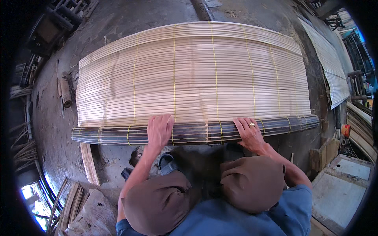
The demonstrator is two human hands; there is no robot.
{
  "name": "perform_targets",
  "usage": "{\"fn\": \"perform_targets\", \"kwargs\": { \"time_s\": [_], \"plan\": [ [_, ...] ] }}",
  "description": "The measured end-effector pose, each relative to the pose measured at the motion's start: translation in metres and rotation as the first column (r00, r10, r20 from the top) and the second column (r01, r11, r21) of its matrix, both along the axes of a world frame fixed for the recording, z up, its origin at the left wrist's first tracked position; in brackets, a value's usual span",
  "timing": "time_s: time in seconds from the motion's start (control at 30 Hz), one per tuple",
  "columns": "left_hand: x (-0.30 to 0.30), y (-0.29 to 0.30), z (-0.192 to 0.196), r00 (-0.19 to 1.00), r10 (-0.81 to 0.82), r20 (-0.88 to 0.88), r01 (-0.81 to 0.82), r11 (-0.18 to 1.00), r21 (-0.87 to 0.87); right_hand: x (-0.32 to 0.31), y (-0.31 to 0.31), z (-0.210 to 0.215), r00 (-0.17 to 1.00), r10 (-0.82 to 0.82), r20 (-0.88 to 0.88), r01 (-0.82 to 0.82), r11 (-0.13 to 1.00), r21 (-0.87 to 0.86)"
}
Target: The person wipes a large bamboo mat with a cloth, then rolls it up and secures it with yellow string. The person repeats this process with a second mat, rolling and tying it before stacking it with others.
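Note:
A wide, pale bamboo slat blind (193, 74) lies spread out in front of me, its thin slats tied by several yellow cords. Along its near edge runs a dark band (114, 135) with pale lines, like a rolled-up part of the blind. My left hand (158, 131) is curled over this band left of the middle, fingers close together and slightly blurred. To the right of the middle, my right hand (250, 133) grips the same band with its fingers bent over the top; a ring shows on one finger. Both thumbs are largely hidden.
My knees (254, 183) are bent close behind the band. A wooden plank (90, 163) lies under its left part. Another slat panel (327, 63) lies far right, and a pale framed board (346, 188) near right. A bamboo tube (65, 92) and stacked strips (73, 204) are at left.

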State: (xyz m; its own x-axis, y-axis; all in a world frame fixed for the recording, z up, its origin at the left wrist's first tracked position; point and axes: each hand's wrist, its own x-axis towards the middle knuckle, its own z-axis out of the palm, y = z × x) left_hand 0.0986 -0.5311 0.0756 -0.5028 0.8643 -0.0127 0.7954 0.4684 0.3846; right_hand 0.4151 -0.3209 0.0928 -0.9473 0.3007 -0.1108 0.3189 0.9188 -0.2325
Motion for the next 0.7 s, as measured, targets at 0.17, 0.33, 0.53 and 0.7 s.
{"fn": "perform_targets", "kwargs": {
  "time_s": [0.17, 0.33, 0.53, 0.7],
  "plan": [
    [0.070, -0.077, 0.007, 0.974, 0.030, -0.225, 0.017, 0.978, 0.207, 0.010, -0.013, 0.017, 0.982, 0.049, 0.181, 0.005, 0.959, -0.282],
    [0.064, -0.076, -0.005, 0.992, 0.036, -0.125, -0.011, 0.981, 0.194, 0.010, -0.005, 0.022, 0.964, 0.109, 0.244, 0.050, 0.824, -0.565],
    [0.028, -0.021, -0.002, 0.999, 0.025, -0.021, -0.028, 0.990, -0.139, -0.003, 0.032, 0.023, 0.950, 0.068, 0.305, 0.103, 0.853, -0.512],
    [-0.007, 0.024, -0.030, 0.998, 0.002, 0.058, -0.007, 0.996, 0.086, 0.000, 0.006, 0.008, 0.993, 0.096, 0.074, -0.089, 0.991, -0.095]
  ]
}}
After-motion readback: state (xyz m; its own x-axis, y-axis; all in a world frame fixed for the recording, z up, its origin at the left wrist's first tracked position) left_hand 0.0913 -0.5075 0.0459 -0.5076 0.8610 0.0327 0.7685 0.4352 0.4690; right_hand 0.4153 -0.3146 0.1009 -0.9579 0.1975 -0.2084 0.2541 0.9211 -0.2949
